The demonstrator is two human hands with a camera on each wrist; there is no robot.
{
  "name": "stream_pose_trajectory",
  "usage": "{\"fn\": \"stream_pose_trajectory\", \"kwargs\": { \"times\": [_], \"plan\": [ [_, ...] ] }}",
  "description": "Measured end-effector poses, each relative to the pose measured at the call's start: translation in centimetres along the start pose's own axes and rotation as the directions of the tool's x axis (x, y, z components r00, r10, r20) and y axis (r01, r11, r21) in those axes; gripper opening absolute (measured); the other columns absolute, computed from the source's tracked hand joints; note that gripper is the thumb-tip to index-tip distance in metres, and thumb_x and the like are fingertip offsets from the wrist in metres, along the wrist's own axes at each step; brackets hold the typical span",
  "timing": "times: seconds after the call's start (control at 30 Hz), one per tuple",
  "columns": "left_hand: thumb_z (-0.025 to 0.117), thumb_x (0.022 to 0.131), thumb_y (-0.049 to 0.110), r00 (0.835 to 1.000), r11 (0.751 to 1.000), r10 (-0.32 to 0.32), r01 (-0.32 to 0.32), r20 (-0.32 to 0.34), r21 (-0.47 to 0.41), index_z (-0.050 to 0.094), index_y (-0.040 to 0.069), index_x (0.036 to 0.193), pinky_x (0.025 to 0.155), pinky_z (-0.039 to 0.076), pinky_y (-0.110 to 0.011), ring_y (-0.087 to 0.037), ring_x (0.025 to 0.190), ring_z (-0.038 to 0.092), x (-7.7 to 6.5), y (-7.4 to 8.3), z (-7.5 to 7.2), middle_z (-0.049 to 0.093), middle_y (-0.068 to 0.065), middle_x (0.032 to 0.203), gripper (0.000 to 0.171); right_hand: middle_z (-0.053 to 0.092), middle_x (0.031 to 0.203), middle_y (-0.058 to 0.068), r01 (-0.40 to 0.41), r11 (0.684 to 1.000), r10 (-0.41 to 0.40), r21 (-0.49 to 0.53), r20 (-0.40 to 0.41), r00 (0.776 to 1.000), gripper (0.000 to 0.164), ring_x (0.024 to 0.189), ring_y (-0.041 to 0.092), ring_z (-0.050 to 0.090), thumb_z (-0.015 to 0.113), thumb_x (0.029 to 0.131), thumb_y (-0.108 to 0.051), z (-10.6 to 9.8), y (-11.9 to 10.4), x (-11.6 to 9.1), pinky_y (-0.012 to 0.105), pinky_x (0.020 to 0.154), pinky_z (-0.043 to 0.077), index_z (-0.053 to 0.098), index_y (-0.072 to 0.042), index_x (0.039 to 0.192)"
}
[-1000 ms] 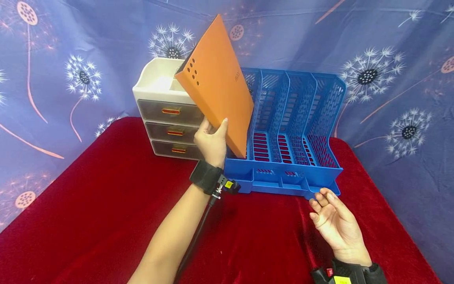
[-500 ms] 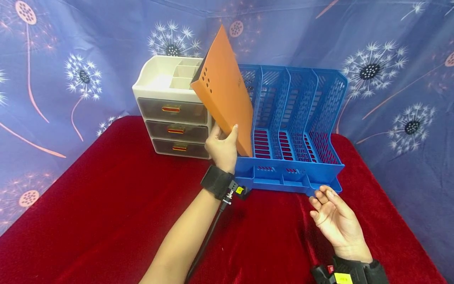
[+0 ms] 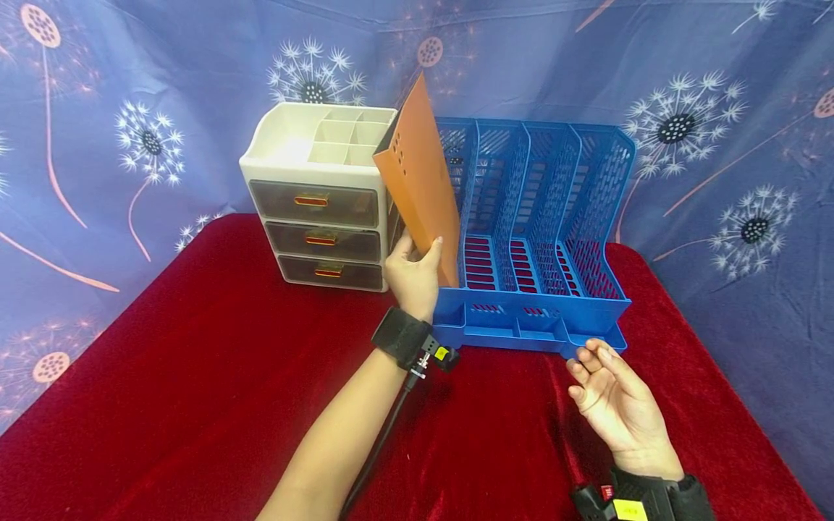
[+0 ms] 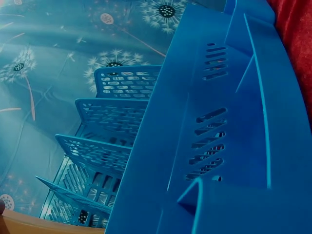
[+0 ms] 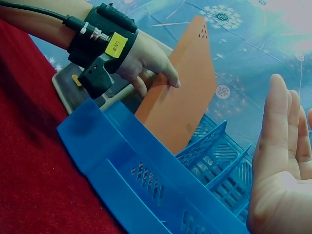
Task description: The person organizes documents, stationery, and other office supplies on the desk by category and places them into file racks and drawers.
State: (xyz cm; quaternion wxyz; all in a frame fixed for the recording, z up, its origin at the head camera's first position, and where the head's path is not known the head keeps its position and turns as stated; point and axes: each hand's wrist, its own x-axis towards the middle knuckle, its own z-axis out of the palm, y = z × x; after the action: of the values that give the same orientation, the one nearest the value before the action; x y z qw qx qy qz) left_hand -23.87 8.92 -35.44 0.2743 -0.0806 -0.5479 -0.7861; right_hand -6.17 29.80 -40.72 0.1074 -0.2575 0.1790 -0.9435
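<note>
My left hand [image 3: 413, 278] grips a flat orange folder [image 3: 426, 195] low on its spine, the thumb on its right face. The folder stands tilted, with several dark holes near the top of the spine. Its lower end is in the leftmost slot of a blue desktop file rack [image 3: 531, 311]. The right wrist view shows the same thumb on the orange folder [image 5: 183, 92] behind the rack's front wall. Only a strip of the folder [image 4: 53, 225] shows in the left wrist view. My right hand [image 3: 622, 412], fingers loosely bent, holds nothing near the rack's front right corner.
Left of the rack stands a cream drawer unit [image 3: 319, 174] with three grey drawers and small compartments on top. Both stand on a red velvet cloth [image 3: 195, 376], before a blue dandelion-print curtain [image 3: 521, 58]. The rack's perforated dividers [image 3: 521, 195] rise right of the folder.
My left hand has moved slightly right with the folder, whose top has come down and swung more upright toward the leftmost slot. The right hand has stayed in place.
</note>
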Motion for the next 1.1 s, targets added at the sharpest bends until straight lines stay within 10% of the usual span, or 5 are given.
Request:
{"fn": "stream_pose_trajectory", "kwargs": {
  "times": [0.47,1.1],
  "plan": [
    [0.075,0.077,0.003,0.999,0.98,0.027,-0.035,0.042,0.197,0.069,0.008,0.111,0.071,0.054,-0.029,-0.018,0.086,0.069,0.0,-0.8,-0.4,0.07,-0.011,0.101,0.035,0.063,0.116,0.02,-0.002,1.0,0.003,0.023,-0.014,1.0,0.057,0.106,0.029,0.058,0.007,0.103,-0.019,0.0,0.2,0.0,0.04,0.086,0.05,0.057,0.005,0.117],
    [0.072,0.081,0.003,0.994,0.996,-0.043,0.035,0.097,0.088,0.065,0.004,0.117,0.079,0.052,-0.032,-0.022,0.099,0.066,0.4,-1.1,-1.1,0.067,-0.015,0.109,0.036,0.063,0.116,0.019,-0.006,1.0,0.006,0.011,-0.032,0.999,0.057,0.105,0.029,0.058,0.008,0.103,-0.018,-0.2,0.1,0.1,0.04,0.085,0.05,0.058,0.005,0.117]
  ]
}}
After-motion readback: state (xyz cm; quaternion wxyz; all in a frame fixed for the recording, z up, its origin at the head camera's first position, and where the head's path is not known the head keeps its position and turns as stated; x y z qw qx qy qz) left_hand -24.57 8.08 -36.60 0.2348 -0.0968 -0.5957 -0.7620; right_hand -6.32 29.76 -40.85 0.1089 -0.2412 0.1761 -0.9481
